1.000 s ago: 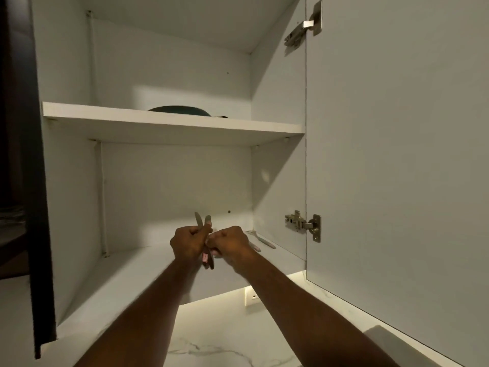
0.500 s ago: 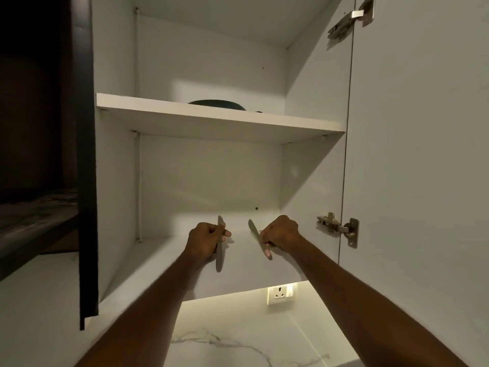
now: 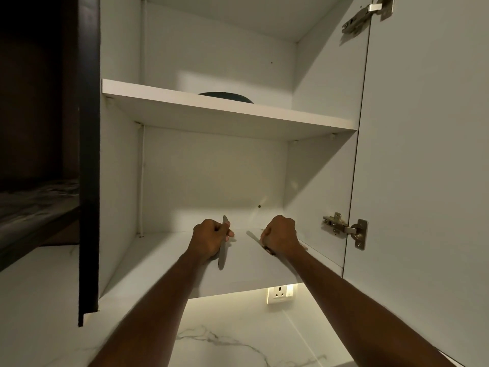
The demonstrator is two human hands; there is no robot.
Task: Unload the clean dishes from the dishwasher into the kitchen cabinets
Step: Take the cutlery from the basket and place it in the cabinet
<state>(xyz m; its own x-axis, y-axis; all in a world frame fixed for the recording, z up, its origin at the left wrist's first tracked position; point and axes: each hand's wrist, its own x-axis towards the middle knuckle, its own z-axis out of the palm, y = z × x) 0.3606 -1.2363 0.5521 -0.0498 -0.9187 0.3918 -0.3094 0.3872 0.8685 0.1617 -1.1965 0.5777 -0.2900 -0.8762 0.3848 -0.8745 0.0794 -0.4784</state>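
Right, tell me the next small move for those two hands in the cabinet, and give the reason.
Probably lower both knives flat onto the bottom shelf and let go. The left hand grips a knife nearly upright, the right hand grips another knife angled left, and both are over that shelf's bare surface, inside the open cabinet.

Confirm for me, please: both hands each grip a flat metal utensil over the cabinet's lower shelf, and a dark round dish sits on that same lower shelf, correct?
Not quite. The dark round dish sits on the white upper shelf, as the head view shows. The left hand and right hand do each grip a flat metal utensil over the lower shelf.
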